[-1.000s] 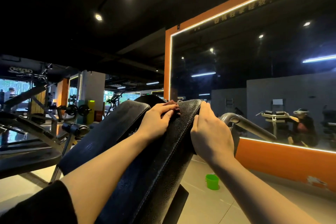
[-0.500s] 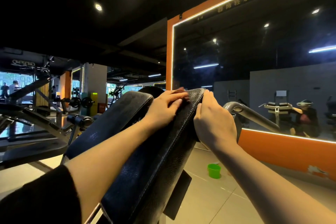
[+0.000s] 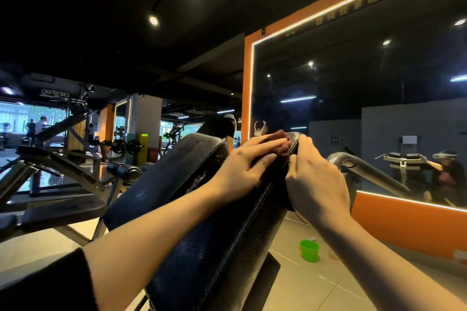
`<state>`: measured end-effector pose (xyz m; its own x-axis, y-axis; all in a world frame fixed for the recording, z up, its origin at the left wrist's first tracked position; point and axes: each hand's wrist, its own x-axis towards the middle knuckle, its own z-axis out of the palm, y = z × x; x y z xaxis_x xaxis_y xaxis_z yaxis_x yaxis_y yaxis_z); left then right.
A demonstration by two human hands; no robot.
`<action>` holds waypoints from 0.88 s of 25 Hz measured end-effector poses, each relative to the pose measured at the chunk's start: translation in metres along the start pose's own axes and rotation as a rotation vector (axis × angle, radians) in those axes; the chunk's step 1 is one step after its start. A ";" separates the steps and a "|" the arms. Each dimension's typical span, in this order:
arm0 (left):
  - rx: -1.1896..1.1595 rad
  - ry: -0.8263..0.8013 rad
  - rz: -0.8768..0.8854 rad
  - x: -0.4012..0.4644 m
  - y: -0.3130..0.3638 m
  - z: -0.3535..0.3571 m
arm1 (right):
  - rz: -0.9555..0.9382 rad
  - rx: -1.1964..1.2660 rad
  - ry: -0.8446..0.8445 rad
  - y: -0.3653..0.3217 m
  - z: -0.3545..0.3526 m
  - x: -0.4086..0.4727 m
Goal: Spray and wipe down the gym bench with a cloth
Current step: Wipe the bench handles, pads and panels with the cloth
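At the top of the tilted black bench pad [image 3: 222, 235], my left hand [image 3: 242, 171] presses a brown cloth [image 3: 281, 140] flat; my right hand [image 3: 316, 179] grips the pad's edge. Beyond, a green bucket [image 3: 309, 251] stands on the floor, contents unseen.

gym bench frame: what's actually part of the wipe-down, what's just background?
In the job:
- bench pad, black, tilted
- cloth, dark reddish, at the pad's top edge
- left hand, fingers flat on the cloth
- right hand, holding the pad's right edge

Just around:
- green bucket on the floor
- mirror
- weight racks
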<state>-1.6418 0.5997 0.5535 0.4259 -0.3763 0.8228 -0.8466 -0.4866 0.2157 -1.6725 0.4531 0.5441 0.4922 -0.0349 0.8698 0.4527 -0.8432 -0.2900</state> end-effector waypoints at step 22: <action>0.139 0.108 -0.423 0.029 -0.049 -0.013 | 0.006 -0.035 0.027 0.001 0.000 0.000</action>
<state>-1.5922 0.6224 0.5736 0.6830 -0.0405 0.7293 -0.5514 -0.6834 0.4784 -1.6721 0.4524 0.5434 0.4744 -0.0544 0.8786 0.4229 -0.8613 -0.2817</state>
